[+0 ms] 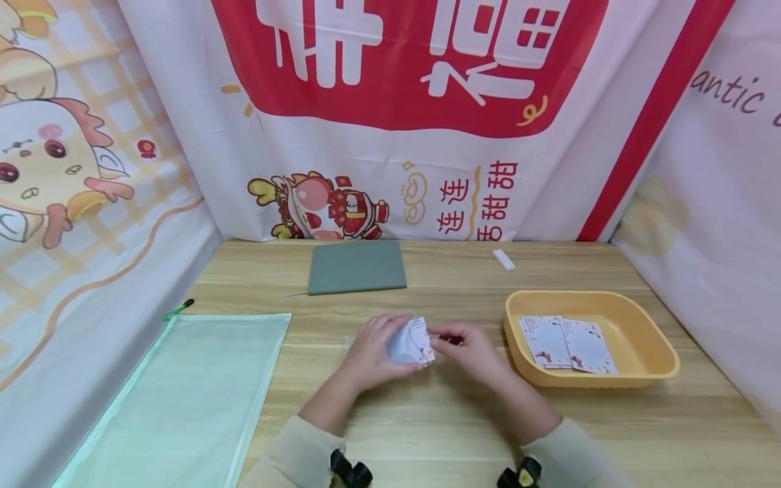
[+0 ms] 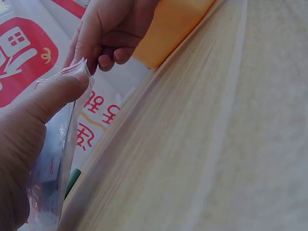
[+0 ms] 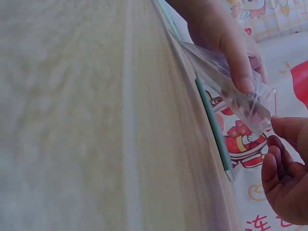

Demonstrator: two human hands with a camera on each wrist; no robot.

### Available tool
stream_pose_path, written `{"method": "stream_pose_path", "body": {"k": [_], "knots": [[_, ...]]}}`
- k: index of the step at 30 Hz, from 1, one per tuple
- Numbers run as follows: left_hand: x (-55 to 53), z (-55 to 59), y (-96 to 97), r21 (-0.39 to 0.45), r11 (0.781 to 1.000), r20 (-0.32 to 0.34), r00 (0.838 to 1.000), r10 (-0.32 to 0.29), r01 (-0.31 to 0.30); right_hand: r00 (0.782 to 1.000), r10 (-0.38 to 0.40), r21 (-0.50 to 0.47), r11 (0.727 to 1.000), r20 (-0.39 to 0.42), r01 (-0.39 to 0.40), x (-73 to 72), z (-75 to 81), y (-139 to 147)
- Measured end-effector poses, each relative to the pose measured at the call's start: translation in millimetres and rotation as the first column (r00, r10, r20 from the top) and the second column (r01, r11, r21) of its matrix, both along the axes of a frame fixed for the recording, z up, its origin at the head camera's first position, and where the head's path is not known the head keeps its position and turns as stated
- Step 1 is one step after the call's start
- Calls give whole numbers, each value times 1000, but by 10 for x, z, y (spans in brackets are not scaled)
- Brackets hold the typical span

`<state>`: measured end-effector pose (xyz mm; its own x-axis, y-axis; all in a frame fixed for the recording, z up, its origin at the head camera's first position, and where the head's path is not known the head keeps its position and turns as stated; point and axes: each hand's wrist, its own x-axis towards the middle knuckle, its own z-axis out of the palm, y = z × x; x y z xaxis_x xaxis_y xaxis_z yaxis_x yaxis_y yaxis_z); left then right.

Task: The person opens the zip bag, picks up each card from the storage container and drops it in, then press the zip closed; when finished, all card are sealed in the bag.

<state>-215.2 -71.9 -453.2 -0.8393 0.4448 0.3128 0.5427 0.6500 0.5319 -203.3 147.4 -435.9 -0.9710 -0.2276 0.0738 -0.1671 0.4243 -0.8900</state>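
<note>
1. Wood-grain tabletop [image 1: 451, 434], printed cloth [image 1: 549, 169] behind.
2. Clear plastic bag [image 1: 403, 346], printed card [image 1: 421, 340] inside — above mid-tabletop, left of yellow basin [image 1: 598, 381].
3. Gripped in left hand [image 1: 373, 352]; pinched at edge by right hand [image 1: 474, 351].
4. More cards [image 1: 543, 339] in basin — green notebook [image 1: 358, 268] farther back, mint pouch [image 1: 171, 407] at left.

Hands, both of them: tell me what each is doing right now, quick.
Left hand: closed, holding a clear, thin plastic bag.
Right hand: fingers curled, thumb and forefinger pinching the bag's edge.

Wood-grain tabletop [image 1: 439, 440]; white back curtain [image 1: 549, 190], red printed panel [image 1: 396, 102]; cartoon-printed curtain [image 1: 122, 224] left, pale lettered curtain [image 1: 702, 203] right.
</note>
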Motion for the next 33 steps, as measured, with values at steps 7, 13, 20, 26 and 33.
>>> {"method": "stream_pose_path", "body": {"k": [7,13,20,26,33], "knots": [[4,-4,-9,5,1000,0,1000,-8,8,998,57,25,998,11,-57,-24,-20,-131],[-2,-15,-13,13,1000,-4,1000,-15,15,998,67,23,997,16,-67,-25,-24,-189],[-4,-9,-8,10,1000,2,1000,-6,6,999,-19,40,999,49,17,21,146,-43],[-5,-4,-8,6,1000,0,1000,7,-7,998,-66,87,994,-4,66,20,439,314],[-9,-14,-11,-3,1000,13,1000,2,-2,984,-172,236,955,-43,177,-32,619,927]]}}
